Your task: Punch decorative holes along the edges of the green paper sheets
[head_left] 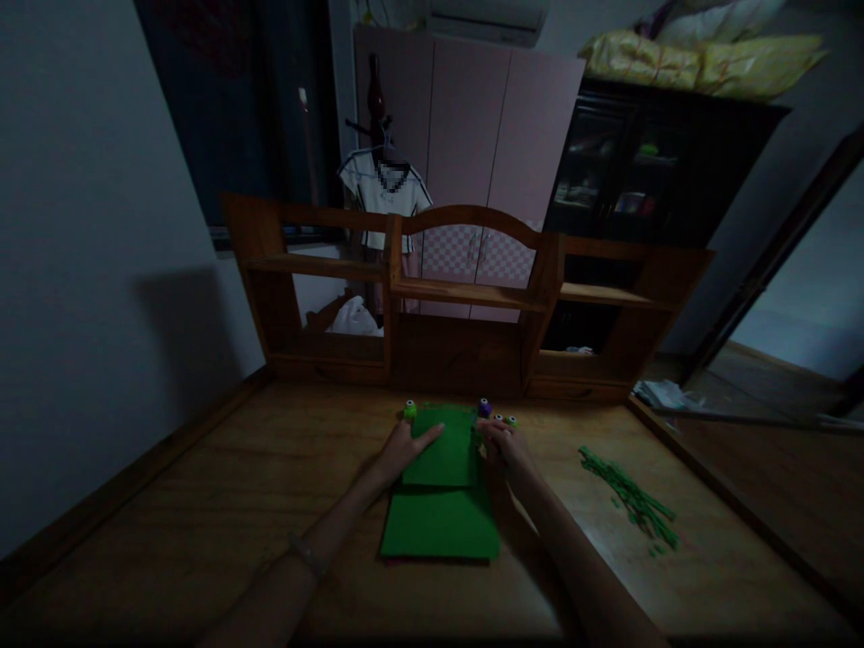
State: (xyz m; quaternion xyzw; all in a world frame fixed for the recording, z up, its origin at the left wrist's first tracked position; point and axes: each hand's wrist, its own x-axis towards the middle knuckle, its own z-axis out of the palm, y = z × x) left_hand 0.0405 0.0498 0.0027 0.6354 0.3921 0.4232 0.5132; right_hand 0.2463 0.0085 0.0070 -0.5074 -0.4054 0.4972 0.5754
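A green sheet [442, 454], paper or thin foam, lies partly over a second green sheet [438, 524] in front of me. My left hand [400, 450] grips the upper sheet's left edge, its thumb lying flat on top. At the right edge, my right hand [505, 445] is closed with its fingertips pinched together; what they hold is too dark and small to make out. Just beyond the hands stand small round figures with an eye on top: a green one [409, 410] at left, a purple one [484, 409] and two more at right.
Thin green strips [631, 497] lie in a loose pile on the wooden table [270, 504] to the right. A wooden shelf unit [465, 288] rises along the table's far edge. Behind it are a pink wardrobe [465, 135] and a hanging white shirt [378, 193].
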